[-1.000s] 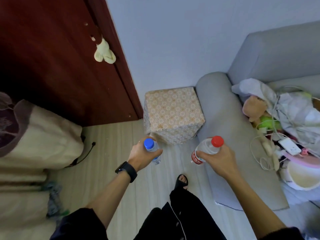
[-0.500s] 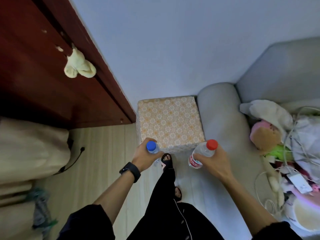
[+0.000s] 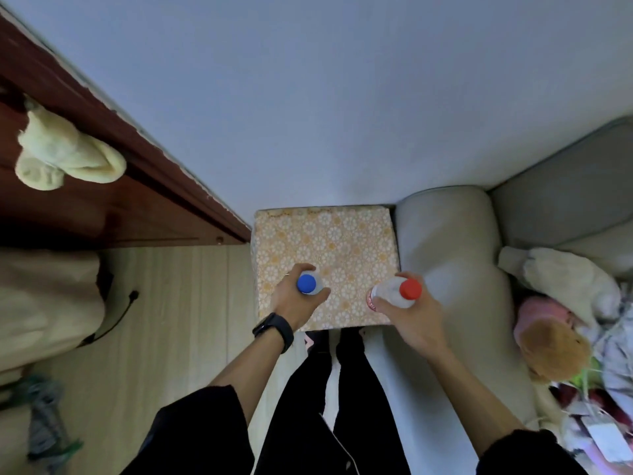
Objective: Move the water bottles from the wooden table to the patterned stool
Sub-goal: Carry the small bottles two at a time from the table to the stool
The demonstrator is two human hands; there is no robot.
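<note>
Two water bottles being held over patterned stool [image 3: 329,241], one per hand. Left hand [image 3: 294,303] wrapping fingers around blue-capped bottle [image 3: 308,284], gripping just under cap, black watch [image 3: 274,332] sitting on wrist. Right hand [image 3: 412,318] clamping fingers on red-capped bottle [image 3: 394,293], bottle tilting, cap pointing right, red label showing at left. Cannot tell whether either bottle is touching stool top. Stool standing against wall, between brown door [image 3: 85,207] and grey sofa arm [image 3: 448,255]. Plush toys [image 3: 555,344] lying on sofa at right.
</note>
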